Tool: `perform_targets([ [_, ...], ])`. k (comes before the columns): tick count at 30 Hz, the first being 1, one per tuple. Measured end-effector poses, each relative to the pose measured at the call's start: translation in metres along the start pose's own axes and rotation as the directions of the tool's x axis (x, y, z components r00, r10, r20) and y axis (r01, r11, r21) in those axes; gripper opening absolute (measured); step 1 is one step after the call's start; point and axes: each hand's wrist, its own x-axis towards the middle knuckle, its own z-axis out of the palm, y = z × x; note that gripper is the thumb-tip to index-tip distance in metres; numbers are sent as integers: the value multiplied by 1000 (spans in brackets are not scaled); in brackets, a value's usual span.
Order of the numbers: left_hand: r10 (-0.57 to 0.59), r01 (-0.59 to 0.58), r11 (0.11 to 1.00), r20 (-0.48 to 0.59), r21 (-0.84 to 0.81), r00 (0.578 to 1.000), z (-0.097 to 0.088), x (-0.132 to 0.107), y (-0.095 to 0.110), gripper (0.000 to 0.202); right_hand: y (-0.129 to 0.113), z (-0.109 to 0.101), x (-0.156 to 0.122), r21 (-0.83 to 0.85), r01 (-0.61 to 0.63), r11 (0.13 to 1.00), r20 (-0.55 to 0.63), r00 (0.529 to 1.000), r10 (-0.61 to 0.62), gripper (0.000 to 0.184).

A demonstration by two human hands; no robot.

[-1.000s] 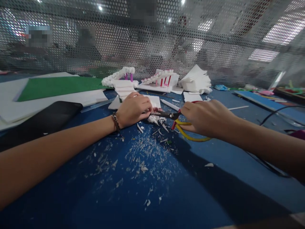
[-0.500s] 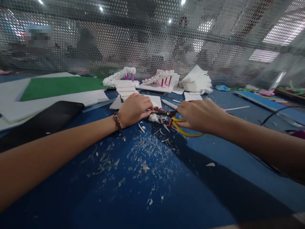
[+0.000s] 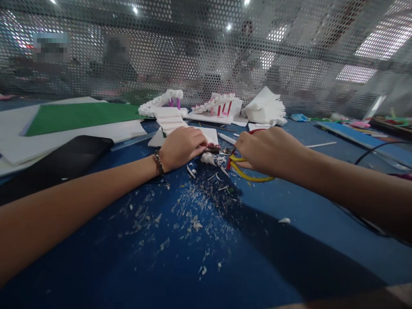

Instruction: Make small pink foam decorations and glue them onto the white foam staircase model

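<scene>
My right hand (image 3: 264, 150) is closed around the handles of a pair of scissors (image 3: 227, 150) with a yellow loop. Their blades point left, towards the fingertips of my left hand (image 3: 183, 143). That hand rests low over the table with its fingers bent and pressed together; what they pinch is hidden. Dark red bits (image 3: 212, 145) show just by its fingertips and the blades. Beneath the blades lies a crumpled white scrap (image 3: 208, 159). A folded white strip (image 3: 170, 119) and a white sheet lie right behind my left hand.
White shavings (image 3: 196, 225) litter the blue table (image 3: 128, 266). Behind stand two white stair-like models (image 3: 161, 102) and a white paper stack (image 3: 265, 107). At left are a green sheet (image 3: 83, 116) and a black case-like object (image 3: 64, 163). A blue board (image 3: 363, 139) lies right; perforated metal (image 3: 206, 51) closes the back.
My right hand and the scissors have shifted slightly left and up, and the scissors' angle has changed a little. My left hand stays nearly in place.
</scene>
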Motion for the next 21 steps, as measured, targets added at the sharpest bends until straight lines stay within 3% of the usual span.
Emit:
perform_targets([
  [21,-54,53,998,-24,-35,998,0,1,3,15,7,4,2,5,-5,1000,-3,1000,5,22],
])
